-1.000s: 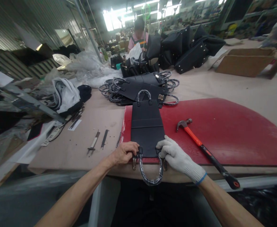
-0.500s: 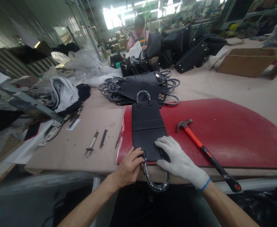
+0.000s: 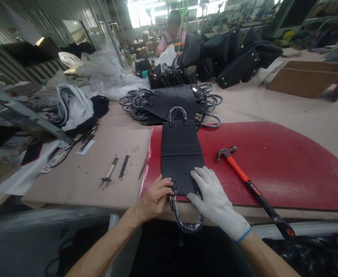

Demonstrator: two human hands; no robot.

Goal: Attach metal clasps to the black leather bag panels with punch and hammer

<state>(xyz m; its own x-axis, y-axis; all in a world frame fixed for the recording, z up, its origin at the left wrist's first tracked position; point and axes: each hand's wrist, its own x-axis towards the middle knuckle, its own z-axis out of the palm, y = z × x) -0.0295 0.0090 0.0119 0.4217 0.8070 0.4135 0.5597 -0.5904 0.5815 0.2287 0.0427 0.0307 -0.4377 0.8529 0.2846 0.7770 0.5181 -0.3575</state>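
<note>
The black panel (image 3: 182,167), smooth and leather-like, lies flat on the red board (image 3: 267,165) at the near edge of the counter (image 3: 122,132), tapering slightly toward its far end and crossed by a raised seam. An arched upper handle (image 3: 177,109), rope-thick and wrapped in crinkled clear film, stands out from the far end; a matching lower handle (image 3: 188,228) hangs in a U past the near edge. Of the two hands, the bare left hand (image 3: 156,197) pinches the foot of the lower handle at the panel's left corner, a shiny metal clip (image 3: 172,203) dangling just beneath its fingers. The right hand (image 3: 210,192), in a ribbed white knit glove with a blue hem, is spread over the right corner; whether it grips anything underneath cannot be told. To the right rests a claw hammer (image 3: 238,169) with a dull steel head and an orange-and-black handle. Left of the board lie a slim rod (image 3: 142,169), a flat dark strip (image 3: 124,167) and a pronged tool (image 3: 110,171). Beyond the panel, similar black pieces (image 3: 165,103) are heaped with film-wrapped loops.
</note>
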